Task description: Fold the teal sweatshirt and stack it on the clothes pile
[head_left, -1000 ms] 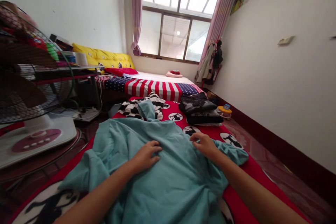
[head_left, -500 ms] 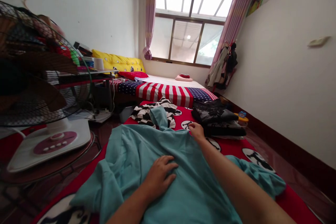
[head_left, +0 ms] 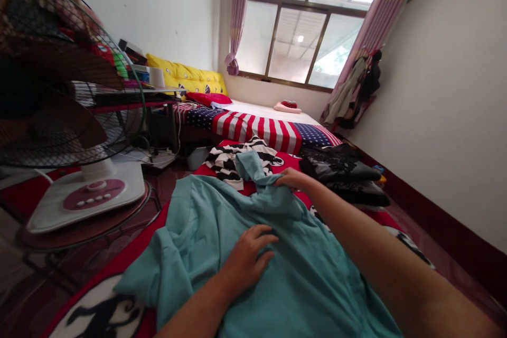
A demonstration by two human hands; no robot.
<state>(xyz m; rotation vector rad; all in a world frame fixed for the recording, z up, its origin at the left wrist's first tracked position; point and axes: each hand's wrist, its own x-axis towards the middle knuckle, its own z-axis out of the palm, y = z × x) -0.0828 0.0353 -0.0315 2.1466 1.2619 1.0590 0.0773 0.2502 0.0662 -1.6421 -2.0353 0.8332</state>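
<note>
Pinching the upper edge of the teal fabric garment (head_left: pixel 209 227) spread along the left edge of the red print cloth (head_left: pixel 127 260), the right hand (head_left: pixel 295 178) could bunch creases by pulling against the splayed left hand (head_left: pixel 249 260).

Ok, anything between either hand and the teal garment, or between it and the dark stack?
Nothing visible before the teal garment: the left hand rests on it, the right hand grips its far edge. Toward the dark stack, the right forearm crosses in view, above the red cover.
</note>
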